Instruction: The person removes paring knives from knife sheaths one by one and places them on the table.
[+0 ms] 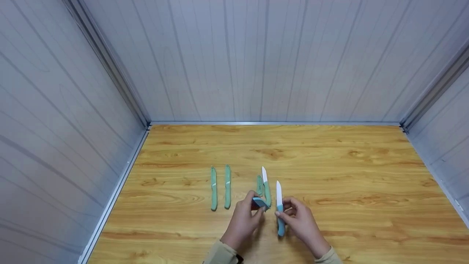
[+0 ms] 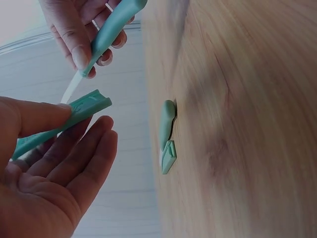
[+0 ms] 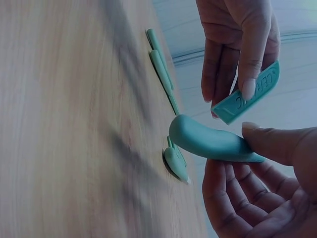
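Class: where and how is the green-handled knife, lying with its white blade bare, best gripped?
Probably by its curved green handle, from above on the near side: it faces the person, the bare blade points away, and the flat green sheath lies close on the left. The right hand holds the blue-handled knife by its handle.

Yellow-brown wood-grain tabletop point(image 1: 366, 183) meets pale grey, dark-streaked back panel point(image 1: 242, 62) along thin metal strip point(image 1: 278, 123). Similar left panel point(image 1: 55, 110) and right panel point(image 1: 447, 135) join it at metal corner posts point(image 1: 111, 66).

Blue-handled knife point(image 1: 280, 209) held, white blade point(image 1: 279, 193) bare, pointing away; blue sheath point(image 1: 261, 202) apart, left.
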Motion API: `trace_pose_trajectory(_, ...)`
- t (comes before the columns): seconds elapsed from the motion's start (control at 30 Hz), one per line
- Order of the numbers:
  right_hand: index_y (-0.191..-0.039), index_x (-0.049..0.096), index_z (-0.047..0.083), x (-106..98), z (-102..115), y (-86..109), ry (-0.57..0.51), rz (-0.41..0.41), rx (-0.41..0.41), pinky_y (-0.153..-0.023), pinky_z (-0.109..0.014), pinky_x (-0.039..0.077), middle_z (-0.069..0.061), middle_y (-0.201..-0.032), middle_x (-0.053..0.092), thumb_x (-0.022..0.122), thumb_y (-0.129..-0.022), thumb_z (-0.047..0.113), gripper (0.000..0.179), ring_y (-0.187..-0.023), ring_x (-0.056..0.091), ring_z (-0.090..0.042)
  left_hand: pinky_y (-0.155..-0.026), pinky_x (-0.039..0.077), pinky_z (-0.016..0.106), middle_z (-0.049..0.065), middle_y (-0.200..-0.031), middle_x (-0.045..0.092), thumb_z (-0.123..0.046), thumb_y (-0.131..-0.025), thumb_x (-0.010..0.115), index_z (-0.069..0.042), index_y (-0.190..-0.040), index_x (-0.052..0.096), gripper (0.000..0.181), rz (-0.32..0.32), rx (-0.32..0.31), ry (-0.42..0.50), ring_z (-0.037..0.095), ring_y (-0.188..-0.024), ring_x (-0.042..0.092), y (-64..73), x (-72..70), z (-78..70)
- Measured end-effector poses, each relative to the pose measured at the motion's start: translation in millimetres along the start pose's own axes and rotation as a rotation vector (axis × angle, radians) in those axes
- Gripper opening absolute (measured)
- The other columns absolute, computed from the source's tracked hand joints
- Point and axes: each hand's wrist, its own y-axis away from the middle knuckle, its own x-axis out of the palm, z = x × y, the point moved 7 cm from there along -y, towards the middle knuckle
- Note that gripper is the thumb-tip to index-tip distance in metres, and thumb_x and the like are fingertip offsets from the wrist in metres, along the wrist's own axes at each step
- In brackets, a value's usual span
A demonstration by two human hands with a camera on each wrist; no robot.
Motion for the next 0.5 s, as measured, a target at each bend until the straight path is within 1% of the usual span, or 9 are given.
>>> trace_pose_trajectory(0.07, -0.103, 0.060, -0.003, 0.7, -0.5, 0.3, -0.021, 0.016, -0.002, -0.063, -0.030, 0.056, -0.012, -0.089, 0.061, 0.075, -0.081, 0.003, 0.027, -0.075, 0.063, -0.023, -0.081, 0.052, 0.024, 0.003, -0.099, 0.066, 0.000, -0.090, 0.063, -0.008, -0.106, 0.049, 0.023, -0.001, -0.008, 0.028, 0.008, -0.090, 0.064, -0.1, -0.1, 0.7)
trace_pose_trajectory(0.17, -0.105, 0.060, -0.005, 2.0, -1.9, 0.3, -0.046, 0.044, 0.002, -0.064, -0.032, 0.057, -0.013, -0.090, 0.061, 0.075, -0.080, 0.002, 0.029, -0.076, 0.063, -0.024, -0.078, 0.053, 0.023, 0.000, -0.095, 0.065, 0.000, -0.090, 0.062, -0.008, -0.110, 0.045, 0.027, -0.005, -0.026, 0.066, 0.007, -0.087, 0.064, -0.2, -0.4, 1.6)
trace_pose_trajectory(0.33, -0.110, 0.059, -0.006, 3.5, -3.3, 0.0, -0.040, 0.079, 0.017, -0.067, -0.031, 0.057, -0.013, -0.094, 0.061, 0.074, -0.081, 0.003, 0.034, -0.080, 0.063, -0.023, -0.074, 0.053, 0.023, -0.005, -0.088, 0.067, -0.001, -0.090, 0.064, -0.013, -0.110, 0.042, 0.033, -0.021, -0.044, 0.100, 0.008, -0.082, 0.064, -1.0, -0.4, 3.6)
trace_pose_trajectory(0.4, -0.112, 0.058, -0.007, 4.0, -2.0, 0.6, -0.036, 0.083, 0.006, -0.067, -0.030, 0.056, -0.013, -0.095, 0.061, 0.074, -0.082, 0.003, 0.035, -0.080, 0.064, -0.023, -0.073, 0.054, 0.024, -0.005, -0.087, 0.068, 0.000, -0.089, 0.065, -0.013, -0.110, 0.042, 0.034, -0.028, -0.031, 0.113, 0.008, -0.081, 0.064, -0.9, -0.1, 3.9)
trace_pose_trajectory(0.5, -0.115, 0.057, -0.009, 4.2, 1.3, 3.0, -0.039, 0.086, -0.035, -0.065, -0.029, 0.056, -0.014, -0.096, 0.061, 0.073, -0.082, 0.000, 0.037, -0.081, 0.064, -0.025, -0.074, 0.054, 0.024, -0.001, -0.087, 0.069, 0.001, -0.089, 0.065, -0.012, -0.109, 0.045, 0.031, -0.037, 0.005, 0.132, 0.010, -0.081, 0.065, 0.1, 0.4, 3.3)
